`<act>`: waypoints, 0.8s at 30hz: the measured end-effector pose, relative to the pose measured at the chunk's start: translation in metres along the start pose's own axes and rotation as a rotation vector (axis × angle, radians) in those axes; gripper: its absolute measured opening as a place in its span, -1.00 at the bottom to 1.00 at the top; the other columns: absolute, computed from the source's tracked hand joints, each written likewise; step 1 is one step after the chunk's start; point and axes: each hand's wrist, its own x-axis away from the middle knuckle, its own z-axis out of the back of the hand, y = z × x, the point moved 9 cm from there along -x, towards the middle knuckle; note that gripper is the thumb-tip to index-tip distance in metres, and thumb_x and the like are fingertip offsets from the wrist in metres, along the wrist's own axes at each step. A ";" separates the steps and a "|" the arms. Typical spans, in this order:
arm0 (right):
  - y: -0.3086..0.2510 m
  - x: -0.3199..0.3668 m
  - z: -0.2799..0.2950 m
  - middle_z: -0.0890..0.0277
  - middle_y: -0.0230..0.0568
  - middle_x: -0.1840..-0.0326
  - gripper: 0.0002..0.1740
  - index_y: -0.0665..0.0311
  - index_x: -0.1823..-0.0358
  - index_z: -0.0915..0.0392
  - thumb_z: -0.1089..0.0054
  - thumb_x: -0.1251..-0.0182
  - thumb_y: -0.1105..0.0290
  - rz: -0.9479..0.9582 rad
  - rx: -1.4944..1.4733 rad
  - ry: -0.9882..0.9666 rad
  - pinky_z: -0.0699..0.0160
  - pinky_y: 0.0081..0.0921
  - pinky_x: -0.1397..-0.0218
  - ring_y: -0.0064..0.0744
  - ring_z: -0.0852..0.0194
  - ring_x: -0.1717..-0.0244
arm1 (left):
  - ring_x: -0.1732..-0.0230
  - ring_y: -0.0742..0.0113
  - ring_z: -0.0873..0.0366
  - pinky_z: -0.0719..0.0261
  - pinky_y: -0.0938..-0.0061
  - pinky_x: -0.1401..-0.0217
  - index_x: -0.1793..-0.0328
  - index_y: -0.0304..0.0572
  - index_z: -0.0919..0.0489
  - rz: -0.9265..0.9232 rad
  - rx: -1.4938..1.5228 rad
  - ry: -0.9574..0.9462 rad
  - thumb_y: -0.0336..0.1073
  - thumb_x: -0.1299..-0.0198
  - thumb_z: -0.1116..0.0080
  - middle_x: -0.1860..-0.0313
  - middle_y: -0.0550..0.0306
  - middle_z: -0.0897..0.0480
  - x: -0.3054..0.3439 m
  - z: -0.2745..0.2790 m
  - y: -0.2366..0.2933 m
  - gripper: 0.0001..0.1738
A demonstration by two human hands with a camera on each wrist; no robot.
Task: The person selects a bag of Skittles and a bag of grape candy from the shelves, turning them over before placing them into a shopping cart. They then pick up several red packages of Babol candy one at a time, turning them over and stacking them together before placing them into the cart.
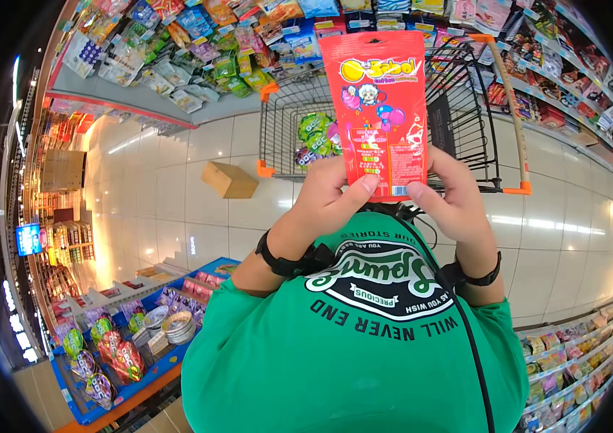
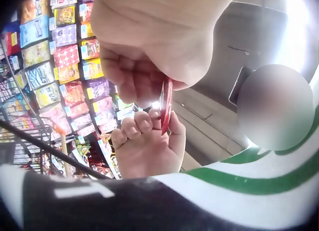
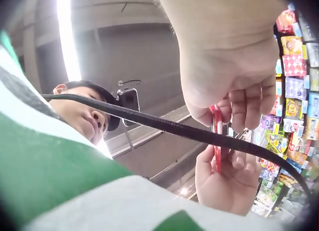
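Pinching the red packet [image 1: 376,94] low with curled fingers [image 2: 143,122], left hand [image 1: 327,189] and right hand [image 1: 456,189] could drop it if they slacken.

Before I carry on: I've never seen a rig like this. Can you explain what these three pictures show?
There is no machine here, just a person's two bare hands. The wide, rounded picture comes from a camera worn on the head, looking forward and down; the other two come from cameras on the left and right wrists. The left hand and right hand both hold the lower end of a red packet; the wrist views show it nearly edge-on. Behind it in the head view stands a wire shopping cart with green packets inside. A cardboard box sits on the tiled floor, and a blue display tray at lower left carries more packaged goods.
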 end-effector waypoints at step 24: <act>-0.040 -0.007 -0.047 -0.63 -0.15 0.05 -0.73 0.37 0.07 -0.61 -0.26 -0.21 0.42 0.042 0.197 0.365 -0.54 -0.41 -0.01 -0.35 -0.60 0.04 | -0.05 0.45 -0.56 -0.52 0.49 -0.15 -0.28 -0.37 -0.40 0.179 0.635 -0.468 -0.43 -0.23 -0.17 -0.07 0.10 -0.61 -0.035 0.066 -0.028 -0.52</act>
